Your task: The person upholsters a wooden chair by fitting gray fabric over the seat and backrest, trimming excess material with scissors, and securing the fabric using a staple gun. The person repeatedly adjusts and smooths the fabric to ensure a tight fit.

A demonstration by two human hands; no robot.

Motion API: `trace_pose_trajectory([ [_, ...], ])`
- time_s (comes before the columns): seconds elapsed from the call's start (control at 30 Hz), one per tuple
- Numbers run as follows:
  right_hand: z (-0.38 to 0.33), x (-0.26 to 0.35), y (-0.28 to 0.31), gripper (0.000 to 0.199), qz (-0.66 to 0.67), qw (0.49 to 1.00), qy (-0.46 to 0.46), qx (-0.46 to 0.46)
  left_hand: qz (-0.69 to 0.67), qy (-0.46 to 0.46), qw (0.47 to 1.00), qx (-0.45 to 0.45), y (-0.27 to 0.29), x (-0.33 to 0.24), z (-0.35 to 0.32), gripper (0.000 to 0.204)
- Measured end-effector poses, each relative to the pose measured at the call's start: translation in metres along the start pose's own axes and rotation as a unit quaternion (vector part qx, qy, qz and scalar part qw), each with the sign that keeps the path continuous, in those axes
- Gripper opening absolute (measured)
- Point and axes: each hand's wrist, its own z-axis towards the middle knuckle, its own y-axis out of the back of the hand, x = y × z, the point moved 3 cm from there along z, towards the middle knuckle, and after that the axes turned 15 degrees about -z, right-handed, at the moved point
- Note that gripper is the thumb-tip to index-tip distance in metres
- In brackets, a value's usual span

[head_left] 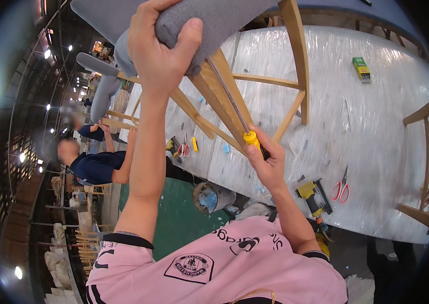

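Note:
My left hand grips the edge of a grey upholstered seat cushion of a wooden chair that stands on the plastic-wrapped table. My right hand is closed around the yellow-and-black handle of a long screwdriver. Its steel shaft runs up and to the left along a wooden chair rail, toward the underside of the cushion, where its tip is hidden.
A yellow staple gun and red-handled scissors lie on the table near my right arm. A small green-and-yellow box sits farther back. Another chair frame stands at right. A person in a dark shirt works at left beside a round bin.

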Motion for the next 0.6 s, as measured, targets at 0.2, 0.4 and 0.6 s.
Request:
trace_pose_trajectory([
  [0.2,-0.014,-0.003,0.011,0.044,0.009,1.000,-0.011,0.024,0.031,-0.077,0.995,0.055,0.007,-0.003,-0.003,0.053],
  [0.4,-0.028,-0.044,0.032,0.046,-0.025,0.996,0.053,0.066,-0.003,-0.039,0.994,0.099,0.018,-0.015,-0.007,0.057],
  [0.6,-0.083,-0.030,0.054,0.054,0.016,0.995,-0.069,-0.072,-0.112,-0.018,0.969,0.220,0.046,0.014,0.033,0.053],
])
